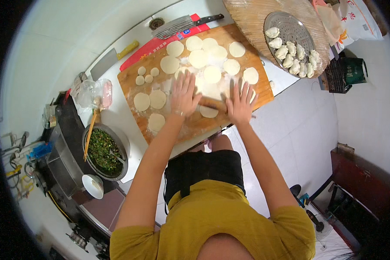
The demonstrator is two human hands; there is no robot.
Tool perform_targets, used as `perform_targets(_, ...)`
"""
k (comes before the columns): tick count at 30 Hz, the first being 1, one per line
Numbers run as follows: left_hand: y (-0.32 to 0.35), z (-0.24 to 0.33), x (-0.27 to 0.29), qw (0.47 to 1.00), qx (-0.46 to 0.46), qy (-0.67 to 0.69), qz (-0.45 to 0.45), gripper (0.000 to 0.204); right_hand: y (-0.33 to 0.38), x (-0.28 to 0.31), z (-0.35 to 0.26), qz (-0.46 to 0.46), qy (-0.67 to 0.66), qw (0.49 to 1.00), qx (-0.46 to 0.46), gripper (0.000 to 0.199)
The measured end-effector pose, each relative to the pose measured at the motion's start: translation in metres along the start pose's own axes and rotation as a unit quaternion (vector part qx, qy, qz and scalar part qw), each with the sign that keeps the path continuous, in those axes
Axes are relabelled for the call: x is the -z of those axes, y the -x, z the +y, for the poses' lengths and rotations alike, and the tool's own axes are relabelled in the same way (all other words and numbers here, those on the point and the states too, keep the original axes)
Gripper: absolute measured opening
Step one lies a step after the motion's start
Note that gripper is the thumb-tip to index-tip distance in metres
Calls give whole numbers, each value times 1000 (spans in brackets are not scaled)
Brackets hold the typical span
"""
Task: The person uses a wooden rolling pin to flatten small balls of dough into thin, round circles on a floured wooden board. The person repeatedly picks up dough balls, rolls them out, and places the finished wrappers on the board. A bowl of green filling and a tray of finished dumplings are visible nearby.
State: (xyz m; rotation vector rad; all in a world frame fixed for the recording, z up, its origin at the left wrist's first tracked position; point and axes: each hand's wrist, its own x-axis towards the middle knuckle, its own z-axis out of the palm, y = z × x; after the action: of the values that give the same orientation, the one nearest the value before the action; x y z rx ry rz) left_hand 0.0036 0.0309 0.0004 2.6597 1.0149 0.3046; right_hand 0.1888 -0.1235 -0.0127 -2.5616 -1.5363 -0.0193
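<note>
A wooden rolling pin (pixel 213 104) lies crosswise between my hands on the floured wooden board (pixel 182 132). My left hand (pixel 185 94) rests flat over its left end, fingers stretched forward. Over the other end is my right hand (pixel 239 103), also flat with fingers spread. Just under the pin, on its near side, a round dough wrapper (pixel 209 112) shows in part. Several more thin wrappers (pixel 198 59) are spread across the board, some overlapping. Small dough pieces (pixel 148 78) sit at the board's left side. Part of a wrapper is hidden by my right fingers.
Behind the board lie a black-handled cleaver (pixel 177 27) and a yellow-handled knife (pixel 106 63). A pot of chopped green filling (pixel 103 151) with chopsticks (pixel 89 135) stands left, near a white bowl (pixel 92 186). Far right, shaped dumplings (pixel 294 54) fill part of a metal tray (pixel 286 19).
</note>
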Motion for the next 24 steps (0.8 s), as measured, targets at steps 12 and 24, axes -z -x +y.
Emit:
perform_targets(12, -4, -7, 1, 1000, 6, 14, 6, 73, -1, -6, -9, -20, 17, 1000, -17, 78)
perform_targets(24, -3, -8, 2, 998, 32, 43, -16, 74, -8, -2, -4, -10, -3, 1000, -16, 69)
